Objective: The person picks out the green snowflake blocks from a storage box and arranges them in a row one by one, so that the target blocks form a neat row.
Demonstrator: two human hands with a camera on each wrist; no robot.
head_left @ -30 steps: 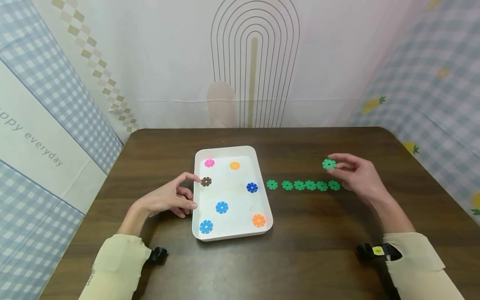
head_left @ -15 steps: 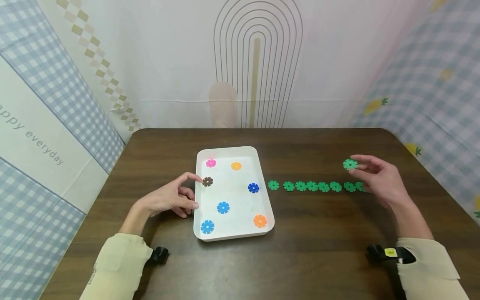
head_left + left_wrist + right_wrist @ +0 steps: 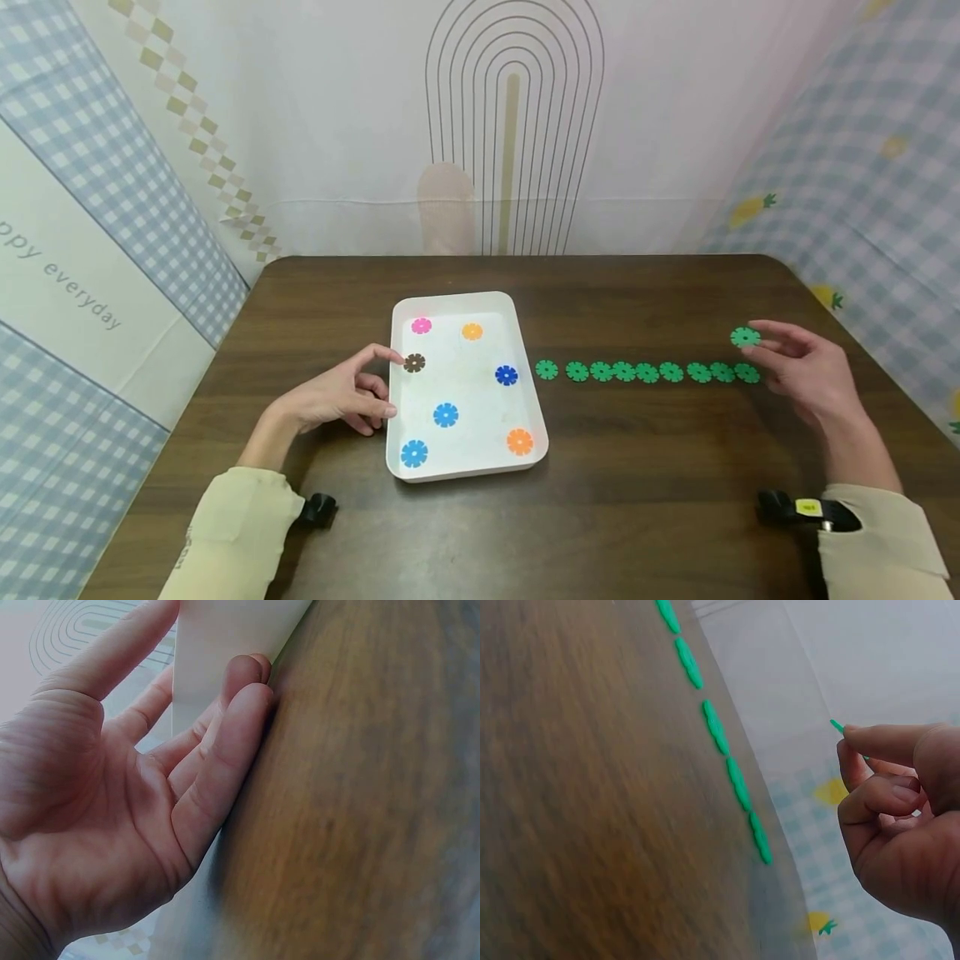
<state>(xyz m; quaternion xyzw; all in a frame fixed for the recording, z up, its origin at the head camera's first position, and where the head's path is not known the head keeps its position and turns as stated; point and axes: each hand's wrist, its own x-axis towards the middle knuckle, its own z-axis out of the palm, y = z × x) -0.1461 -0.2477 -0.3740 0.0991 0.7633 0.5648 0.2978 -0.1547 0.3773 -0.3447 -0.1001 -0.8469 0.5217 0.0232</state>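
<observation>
A green notched plastic disc is pinched between the thumb and index finger of my right hand, raised above the table at the right. Below it runs a row of several flat green discs, its right end just under the hand. In the right wrist view the held disc shows edge-on. My left hand holds the left rim of a white tray, with index finger and thumb over the edge. The left wrist view shows the other fingers bent beside the tray's outer wall.
Inside the tray lie loose discs: pink, brown, dark blue, light blue and orange. The brown wooden table ends at a patterned cloth behind.
My right hand has moved right along the row with the disc still pinched, uncovering the row's right-end discs. The left hand and tray have stayed in place.
</observation>
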